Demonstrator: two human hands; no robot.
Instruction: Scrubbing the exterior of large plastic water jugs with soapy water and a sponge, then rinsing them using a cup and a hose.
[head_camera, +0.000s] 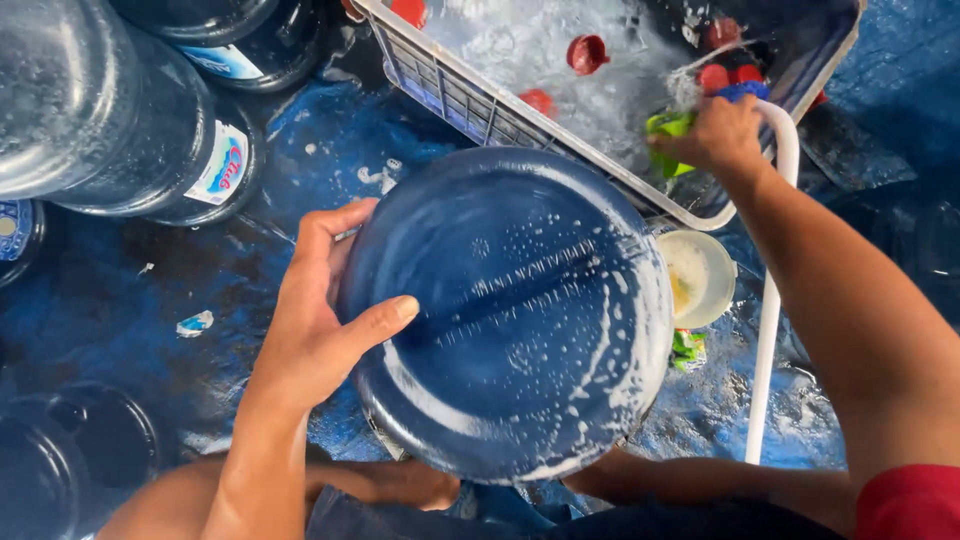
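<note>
Along the left edge, big blue water jugs (110, 110) lie on their sides on the wet blue floor (120, 300), one more jug (70, 460) standing in the lower corner; the bare floor between them is the widest free stretch on this side. Just right of it, the left hand (315, 320) clasps the rim of the upturned blue jug (510, 315) in the middle of the view, palm against its left side, thumb laid over the soapy bottom, fingers curled round the edge behind. The jug's round bottom faces the camera, streaked with foam, and sits between the person's knees. Its upper rim lies just below the near wall of a white plastic crate (520, 125) that runs slantwise across the top, filled with sudsy water and red caps (587, 53). A small white bowl (700, 275) sits close to the jug's right rim, under the crate's corner, leaving little gap there. Farther right, the right hand (715, 135) reaches into the crate's corner, closed over a green sponge (668, 135) beside a white pipe (768, 330) that runs down the right side. Beyond the pipe the floor lies wet and open.
</note>
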